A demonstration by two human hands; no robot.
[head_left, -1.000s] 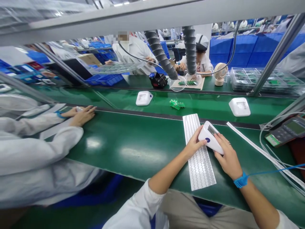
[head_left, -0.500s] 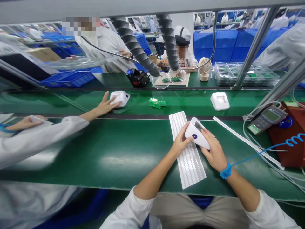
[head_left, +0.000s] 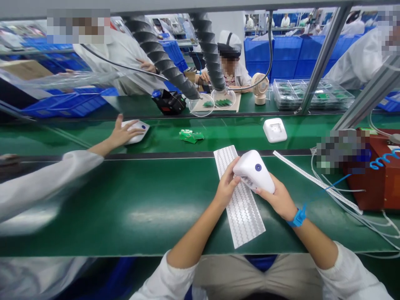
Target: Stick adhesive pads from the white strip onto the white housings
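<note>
Between my two hands is a white plastic device housing (head_left: 256,164) with a dark blue round button, tilted and raised over the bench. My left hand (head_left: 227,185) grips its left end, thumb underneath. My right hand (head_left: 281,198), with a blue wrist strap (head_left: 298,217), closes round its lower right end. A recess shows along the housing's lower left side, its details too small to make out. Below it, a sheet of silvery zigzag strips (head_left: 245,221) lies on the green bench (head_left: 140,200).
A co-worker's hand (head_left: 123,132) rests on another white housing (head_left: 139,135) on the belt. Green circuit boards (head_left: 191,136) and a white housing (head_left: 275,130) lie further along. At right are a narrow strip (head_left: 312,179), loose cables and a red-brown box (head_left: 375,179).
The housing has turned over in my hands: its windowed face has swung down and the button side now faces up. The co-worker's hand and housing have shifted left.
</note>
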